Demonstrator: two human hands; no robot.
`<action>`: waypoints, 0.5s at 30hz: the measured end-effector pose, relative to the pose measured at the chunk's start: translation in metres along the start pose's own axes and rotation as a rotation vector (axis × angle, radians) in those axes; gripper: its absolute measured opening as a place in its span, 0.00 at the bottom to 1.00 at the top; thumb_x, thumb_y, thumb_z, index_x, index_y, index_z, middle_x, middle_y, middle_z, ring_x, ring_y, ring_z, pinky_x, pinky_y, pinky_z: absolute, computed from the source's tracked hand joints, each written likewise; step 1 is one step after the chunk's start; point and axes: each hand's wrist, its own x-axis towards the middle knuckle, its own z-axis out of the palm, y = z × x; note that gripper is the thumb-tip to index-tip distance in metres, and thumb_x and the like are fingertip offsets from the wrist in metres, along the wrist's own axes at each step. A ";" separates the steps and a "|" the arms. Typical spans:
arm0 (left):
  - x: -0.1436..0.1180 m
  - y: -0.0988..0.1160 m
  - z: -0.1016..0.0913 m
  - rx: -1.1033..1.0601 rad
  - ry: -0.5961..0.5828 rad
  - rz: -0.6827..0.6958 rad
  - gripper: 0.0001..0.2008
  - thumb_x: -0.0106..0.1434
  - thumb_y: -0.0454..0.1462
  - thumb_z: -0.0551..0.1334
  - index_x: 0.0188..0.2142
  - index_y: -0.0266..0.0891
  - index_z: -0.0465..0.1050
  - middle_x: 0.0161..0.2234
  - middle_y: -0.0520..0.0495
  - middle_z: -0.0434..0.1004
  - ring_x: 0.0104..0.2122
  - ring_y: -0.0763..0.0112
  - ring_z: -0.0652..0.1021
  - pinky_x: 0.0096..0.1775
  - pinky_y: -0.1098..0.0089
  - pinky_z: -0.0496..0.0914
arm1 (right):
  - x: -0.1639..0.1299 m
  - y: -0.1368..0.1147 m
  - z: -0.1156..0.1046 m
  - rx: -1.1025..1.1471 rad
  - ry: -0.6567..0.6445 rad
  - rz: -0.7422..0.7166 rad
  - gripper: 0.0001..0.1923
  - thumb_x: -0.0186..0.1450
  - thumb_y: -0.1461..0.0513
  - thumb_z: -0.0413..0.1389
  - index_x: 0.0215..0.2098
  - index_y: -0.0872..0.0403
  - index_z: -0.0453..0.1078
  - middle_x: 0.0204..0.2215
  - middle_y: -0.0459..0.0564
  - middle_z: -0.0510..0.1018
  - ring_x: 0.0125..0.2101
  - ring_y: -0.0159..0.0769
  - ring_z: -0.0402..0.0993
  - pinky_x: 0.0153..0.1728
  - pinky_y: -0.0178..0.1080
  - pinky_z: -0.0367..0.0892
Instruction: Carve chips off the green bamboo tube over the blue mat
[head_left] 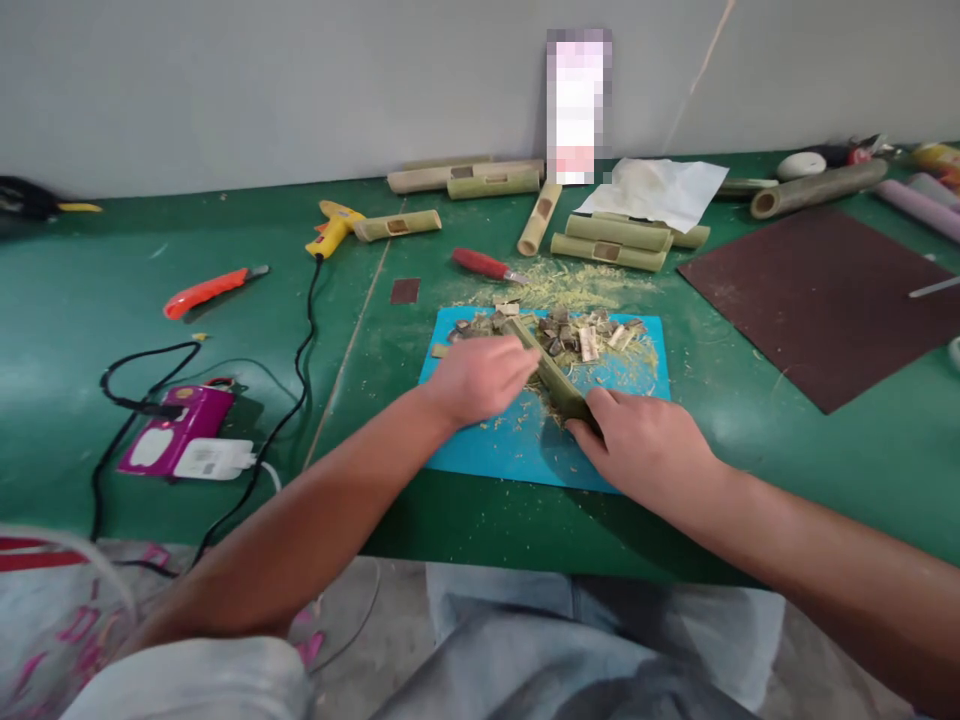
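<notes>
A green bamboo tube slants over a blue sheet. My right hand is closed round its near end, thumb on the left side. My left hand has its fingers curled against the tube's left side, further up; whatever is inside those fingers is hidden. Dark and pale bamboo chips lie heaped on the far part of the sheet, with fine shavings scattered about. Just beyond the sheet rests a red-handled knife among more shavings.
Cut bamboo tubes with square openings lie at the back, near a phone leaning on the wall. Dark brown sheet at right. On the left are a yellow glue gun, its cable, an orange utility knife and a purple power strip.
</notes>
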 end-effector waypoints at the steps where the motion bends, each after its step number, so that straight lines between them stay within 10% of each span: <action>1: 0.000 0.001 0.000 0.000 -0.011 0.016 0.15 0.72 0.39 0.54 0.39 0.39 0.79 0.28 0.47 0.77 0.27 0.72 0.75 0.29 0.72 0.66 | 0.000 0.000 0.000 0.000 -0.003 0.001 0.16 0.72 0.54 0.46 0.37 0.56 0.69 0.31 0.53 0.80 0.27 0.38 0.74 0.24 0.39 0.40; 15: 0.002 0.002 0.001 0.053 0.002 -0.013 0.16 0.72 0.40 0.53 0.37 0.39 0.79 0.27 0.48 0.77 0.27 0.71 0.76 0.29 0.72 0.66 | -0.001 0.002 0.004 -0.010 0.036 -0.013 0.16 0.71 0.54 0.46 0.36 0.55 0.69 0.30 0.52 0.79 0.26 0.37 0.74 0.24 0.39 0.39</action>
